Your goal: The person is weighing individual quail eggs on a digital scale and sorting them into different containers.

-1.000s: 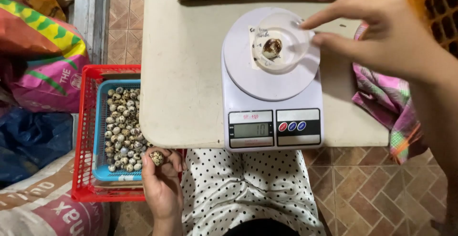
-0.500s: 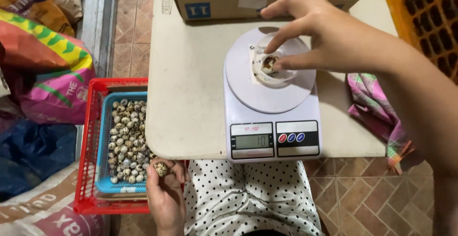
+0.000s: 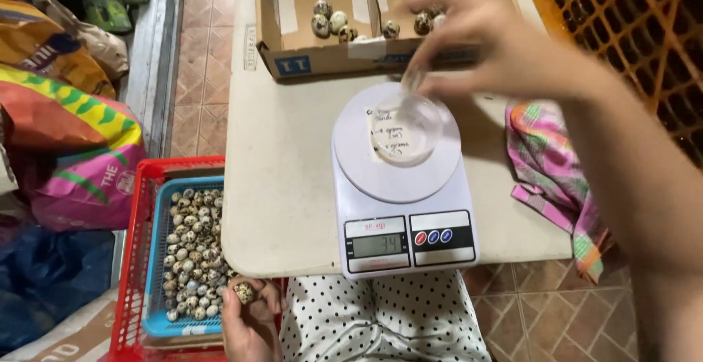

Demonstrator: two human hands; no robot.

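My left hand (image 3: 250,323) rests low beside my lap and holds one speckled quail egg (image 3: 244,292) in its fingertips, next to the blue tray (image 3: 155,289) full of quail eggs. My right hand (image 3: 492,46) hovers, blurred, between the white kitchen scale (image 3: 404,199) and the cardboard box (image 3: 322,56). Its fingers are pinched together, and the egg they took is hidden in the blur. The clear dish (image 3: 407,132) on the scale's round plate is empty. The box holds several speckled eggs (image 3: 331,24) in two compartments.
The blue tray sits in a red crate (image 3: 135,259) on the floor at my left. Coloured feed sacks (image 3: 69,135) lie further left. A pink striped cloth (image 3: 558,180) hangs off the white table's (image 3: 282,179) right edge, and an orange lattice crate (image 3: 633,36) stands at top right.
My right hand pinched the egg in the dish, lifted away toward the box, and the dish is now empty. The view tilted up, showing the box. My left hand still holds its egg.
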